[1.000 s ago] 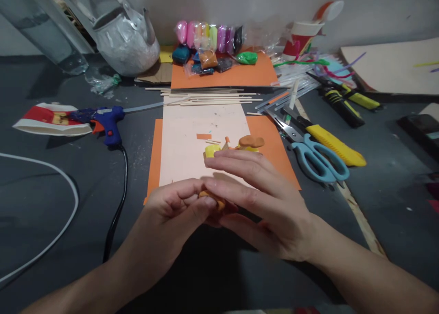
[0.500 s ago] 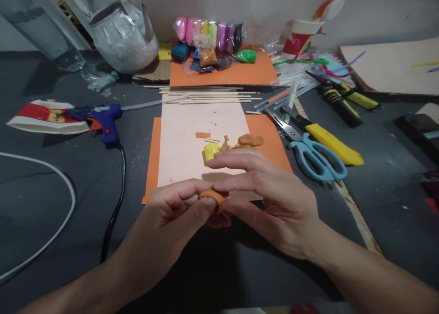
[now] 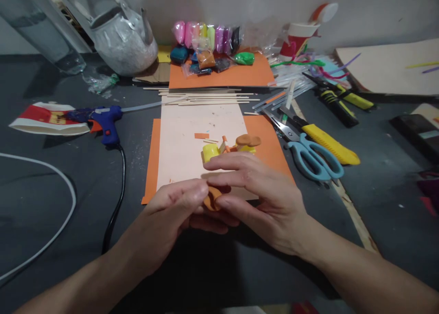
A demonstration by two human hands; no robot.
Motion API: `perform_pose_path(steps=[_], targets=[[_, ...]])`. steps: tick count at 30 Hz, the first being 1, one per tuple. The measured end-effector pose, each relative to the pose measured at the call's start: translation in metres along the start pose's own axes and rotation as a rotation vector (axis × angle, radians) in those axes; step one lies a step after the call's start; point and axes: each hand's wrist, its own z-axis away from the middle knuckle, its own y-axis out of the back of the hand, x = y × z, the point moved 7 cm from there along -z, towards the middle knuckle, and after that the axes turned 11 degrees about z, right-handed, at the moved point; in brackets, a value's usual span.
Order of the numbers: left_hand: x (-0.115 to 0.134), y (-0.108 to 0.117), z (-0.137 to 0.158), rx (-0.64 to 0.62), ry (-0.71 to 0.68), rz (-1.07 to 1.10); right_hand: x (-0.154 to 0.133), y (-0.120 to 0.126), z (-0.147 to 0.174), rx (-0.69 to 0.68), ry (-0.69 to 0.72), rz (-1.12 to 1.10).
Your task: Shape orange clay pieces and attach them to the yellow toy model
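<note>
Dark work table (image 3: 61, 181) first, matt and speckled with pale crumbs; on it we log an orange sheet (image 3: 270, 154) lying flat beneath a pale sheet (image 3: 181, 154). Behind, left, a metal kettle (image 3: 125, 44), round-bellied, its silvery skin dented. Then both hands, bare, meeting at the near edge of the sheets. The left hand (image 3: 164, 218) is clamped on a brown-orange clay disc, thumb over its rim; the right hand (image 3: 270, 209) lays its thumb on the disc's opposite edge, fingers curved and spaced, and whether it truly grips we cannot tell. We judge the step in hand to be smoothing or flattening the clay; the next move seems to call for light, even pressure and a small turn of the piece. Right of the sheets, scissors (image 3: 315, 161) with blue plastic loops and steel blades. Smaller: two rounded clay lobes (image 3: 248, 140), smooth and matt, beyond the right hand, near a squat yellow piece (image 3: 210, 153). Last, the clay disc (image 3: 212, 199) itself, held above the table between the hands, round, thick-edged, its face shadowed.
</note>
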Motion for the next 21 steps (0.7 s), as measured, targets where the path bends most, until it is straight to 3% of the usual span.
perform_pose_path(steps=[7, 15, 21], targets=[[-0.002, -0.006, -0.002, -0.017, 0.061, 0.048, 0.0, -0.005, 0.0, -0.029, 0.009, 0.039], [0.0, 0.001, -0.006, 0.068, 0.0, 0.044, -0.008, -0.006, -0.002, -0.022, 0.223, 0.234], [0.002, -0.009, -0.001, -0.078, -0.044, -0.043, -0.011, 0.001, 0.002, 0.024, 0.245, 0.332]])
